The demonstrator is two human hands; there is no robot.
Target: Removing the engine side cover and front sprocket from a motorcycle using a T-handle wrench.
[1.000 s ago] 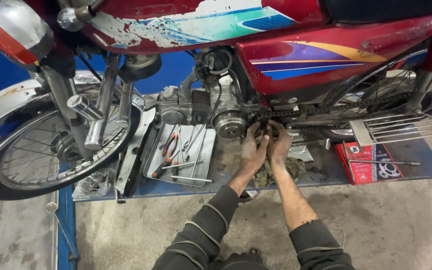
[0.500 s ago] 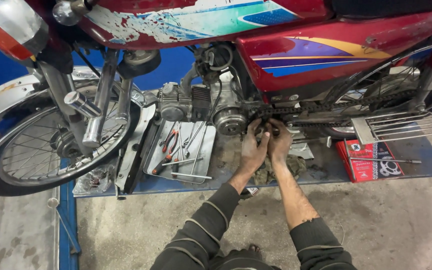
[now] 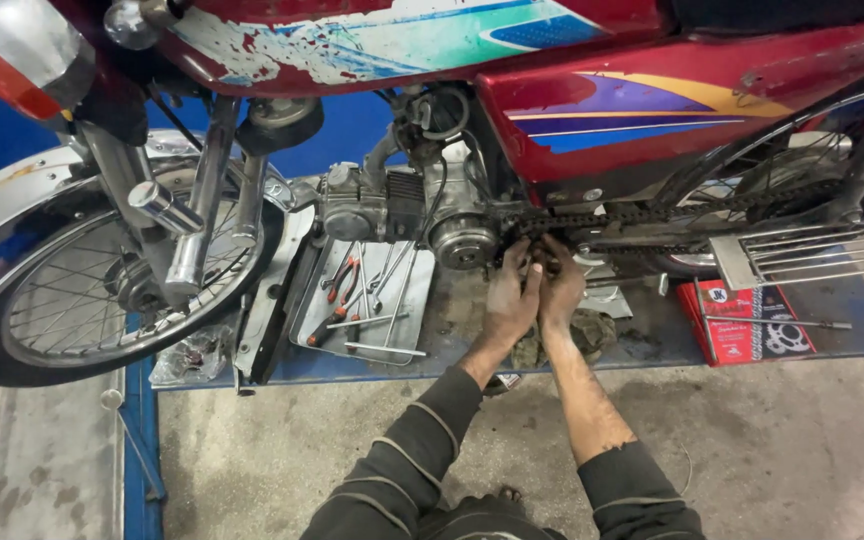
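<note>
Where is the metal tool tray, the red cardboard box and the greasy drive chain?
grey metal tool tray (image 3: 420, 290), head view, bare right part.
red cardboard box (image 3: 730, 335), head view, its lid.
greasy drive chain (image 3: 632, 214), head view, upper run.

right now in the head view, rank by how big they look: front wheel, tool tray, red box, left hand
1. front wheel, clearly largest, though nearer the camera.
2. tool tray, grey, holding pliers and rods.
3. red box, somewhat smaller than the tray.
4. left hand, smallest, on the chain beside the right hand.
</note>
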